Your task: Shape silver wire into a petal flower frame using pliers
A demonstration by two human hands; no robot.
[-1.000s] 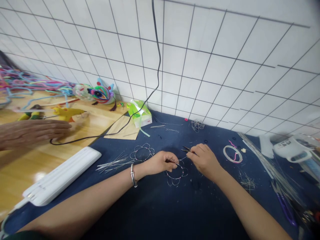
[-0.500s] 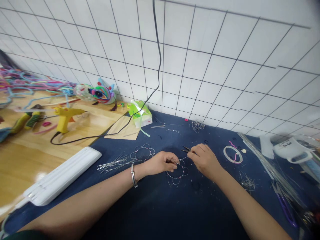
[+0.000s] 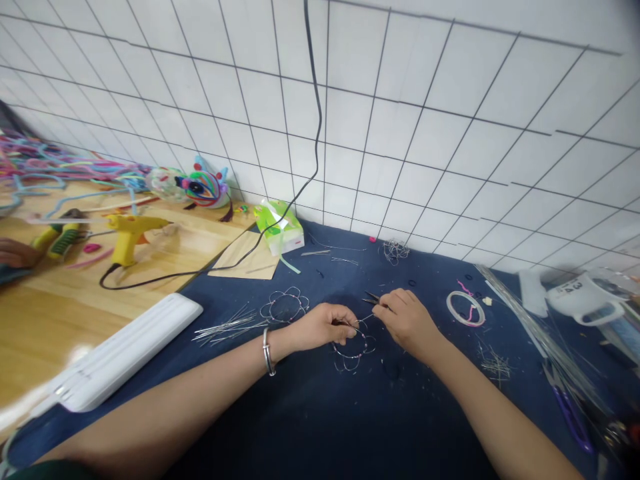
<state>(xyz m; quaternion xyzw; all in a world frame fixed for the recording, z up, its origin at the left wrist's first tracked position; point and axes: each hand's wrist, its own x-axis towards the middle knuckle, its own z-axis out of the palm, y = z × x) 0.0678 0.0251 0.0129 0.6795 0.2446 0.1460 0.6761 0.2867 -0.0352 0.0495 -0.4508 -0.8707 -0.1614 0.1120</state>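
Low in the middle of the view, my left hand [image 3: 327, 325] is closed, its thumb and fingers pinching the upper edge of a beaded wire ring [image 3: 359, 355]. This ring is thin and silvery, with looped petals and small pink beads. My right hand [image 3: 407, 323] is closed just right of it, fingertips at the end of a thin wire [image 3: 367, 318] that runs toward the ring. A pointed dark metal tool [image 3: 371, 297], perhaps pliers, sticks out from the right hand; its handles are hidden by the palm. A second wire flower ring [image 3: 285, 307] lies beyond my left wrist.
Cut wires [image 3: 230, 327] lie left, near a white power strip [image 3: 130, 350]. A yellow glue gun [image 3: 127, 237] and a tissue pack [image 3: 280, 227] stand farther back. On the right are a tape roll [image 3: 466, 309], purple-handled scissors [image 3: 570, 413] and a white mug [image 3: 583, 300].
My right hand has shifted very slightly left, and the ring has turned a little in my left hand. At the far left edge, another person's hand has come into view by the yellow-handled pliers.
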